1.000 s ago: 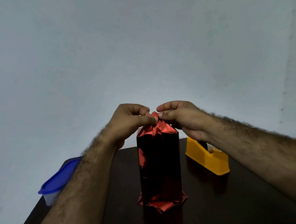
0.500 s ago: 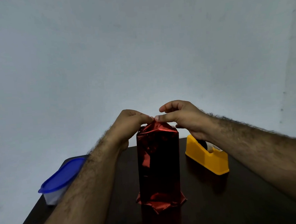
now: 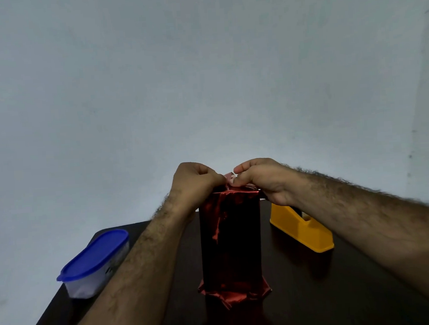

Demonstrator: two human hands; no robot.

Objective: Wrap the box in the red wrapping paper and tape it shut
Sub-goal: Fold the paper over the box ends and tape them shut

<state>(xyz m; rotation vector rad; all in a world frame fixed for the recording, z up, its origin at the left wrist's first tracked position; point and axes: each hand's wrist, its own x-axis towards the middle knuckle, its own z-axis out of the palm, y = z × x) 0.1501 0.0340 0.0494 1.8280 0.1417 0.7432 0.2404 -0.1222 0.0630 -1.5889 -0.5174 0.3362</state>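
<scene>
While pinching top flaps of red paper (image 3: 229, 186) together, left hand (image 3: 197, 186) and right hand (image 3: 263, 181) curled tight on folds. Box (image 3: 231, 240) upright mid-bench (image 3: 319, 294), tall, tippy. Could spring open reaching for tape dispenser (image 3: 302, 229); could topple if pressed off-centre.

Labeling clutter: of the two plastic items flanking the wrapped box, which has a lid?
The blue-lidded container, at the table's left edge beside the left forearm. The yellow tape dispenser, under the right wrist, has none.
</scene>
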